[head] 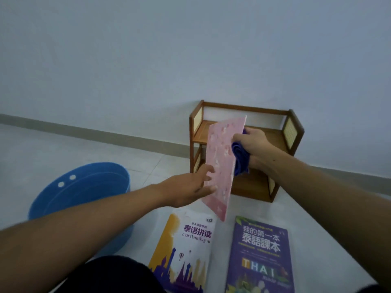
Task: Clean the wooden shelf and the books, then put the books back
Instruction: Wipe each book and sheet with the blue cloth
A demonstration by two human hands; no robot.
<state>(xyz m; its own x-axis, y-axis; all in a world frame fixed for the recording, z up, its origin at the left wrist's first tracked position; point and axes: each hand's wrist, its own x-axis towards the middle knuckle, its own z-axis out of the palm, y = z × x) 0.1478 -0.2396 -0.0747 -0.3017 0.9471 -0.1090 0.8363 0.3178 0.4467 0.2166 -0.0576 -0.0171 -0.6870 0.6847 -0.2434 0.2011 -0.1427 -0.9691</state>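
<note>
Head view, left fingers [208,170] hold pink book [222,157] blocking wooden shelf [294,132], right fingers [243,138] clutch blue cloth [240,157], basin [95,187] nearby.

Pale tiled floor [84,149]. Shelf [251,185] stands on it, back to wall. Blue basin [84,199] sits at left, well apart from shelf. Two books lie flat in front of shelf, covers up: white book [186,250] left, purple book [260,256] right, narrow gap between.
</note>
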